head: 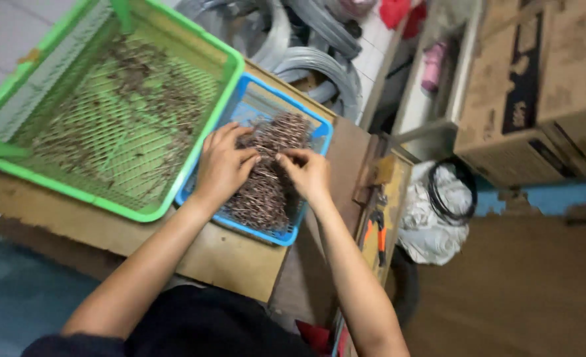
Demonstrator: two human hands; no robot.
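A green basket (108,106) of scattered thin metal pieces sits on the tabletop (233,254). Right of the tabletop lie orange-handled pliers (377,235); farther right stand cardboard boxes (537,86). Grey wire coils (306,46) lie beyond it.

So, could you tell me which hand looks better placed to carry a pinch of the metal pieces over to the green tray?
Probably the left hand: it rests on the pile of metal pieces in the blue basket, right beside the green tray. The right hand is farther away.

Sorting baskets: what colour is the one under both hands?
Blue basket, head view.
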